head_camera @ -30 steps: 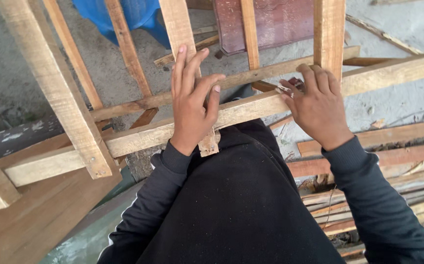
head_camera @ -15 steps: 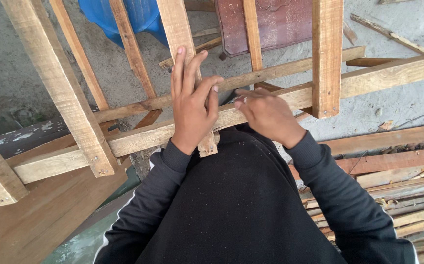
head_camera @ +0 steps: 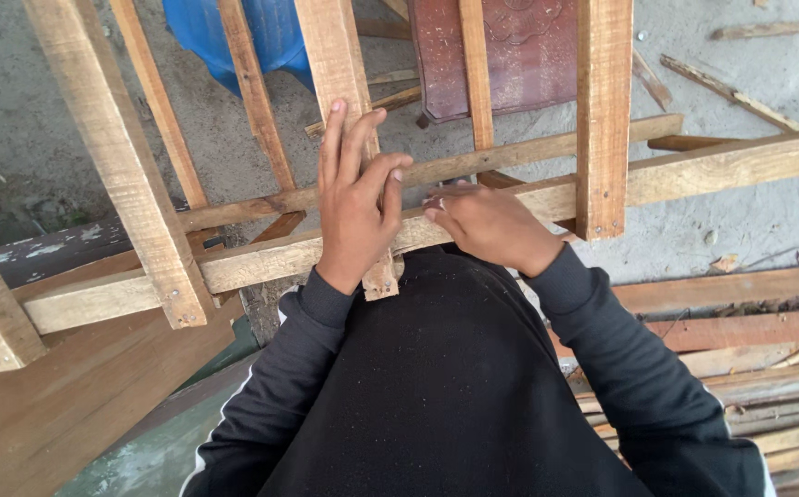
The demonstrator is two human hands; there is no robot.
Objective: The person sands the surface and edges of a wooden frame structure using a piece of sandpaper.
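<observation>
Right hand (head_camera: 487,221) has come in from out by the wide upright board (head_camera: 602,110) since 1 s ago, and now sits just beside the left hand (head_camera: 355,198) at the middle of the frame; left hand hasn't shifted.

Wooden slat (head_camera: 340,101) w/ the left hand on it is the upright one, crossing over the long cross rail (head_camera: 712,166) and ending just below it, near the person's chest. Left hand lies flat on the slat, fingers straight and pointing up, pressing it to the rail at the crossing, not wrapped round. Right hand is on the rail just right of that crossing, fingers curled together; something small and pale shows at the fingertips, prob. a nail, can't tell for sure.

Slat looks like rough-sawn softwood: stiff, fairly light, dry, not slippery, splintery at edges and at the chipped lower end. Best held flat-palmed at the crossing, or gripped by its long edges above the rail.

Beyond the slat: more slats either side, blue plastic sheet (head_camera: 234,32) and dark red panel (head_camera: 519,51) above the rail, loose planks (head_camera: 740,331) below-right of it.
</observation>
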